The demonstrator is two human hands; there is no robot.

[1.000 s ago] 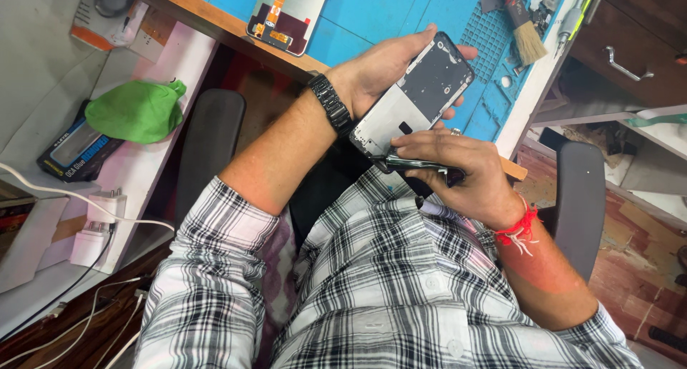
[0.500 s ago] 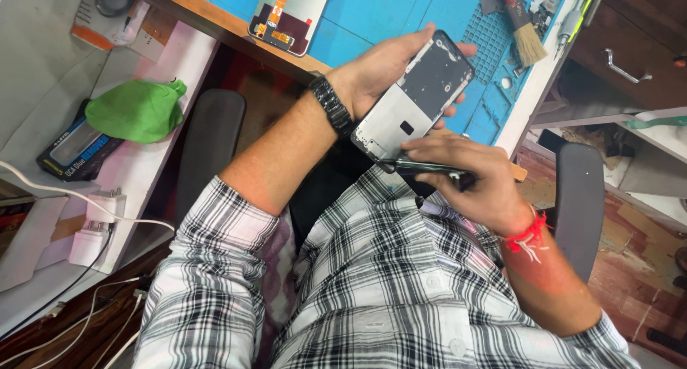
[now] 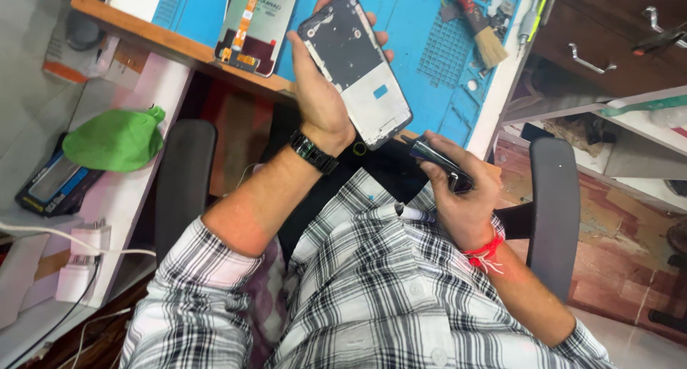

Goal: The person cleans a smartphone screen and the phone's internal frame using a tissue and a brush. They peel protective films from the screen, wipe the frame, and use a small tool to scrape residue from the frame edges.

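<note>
The left hand [image 3: 318, 100] was closed around an opened phone frame [image 3: 356, 68], held tilted above the edge of the blue mat [image 3: 422, 32], its inner face up. The right hand [image 3: 461, 197] was clamped on a dark tool [image 3: 436, 161], tip just beside the frame's lower corner. A detached screen panel [image 3: 259, 25] lay on the mat and a brush [image 3: 479, 25] lay near. Judged from this, the disassembly was well along; work on the bare frame remained.
</note>
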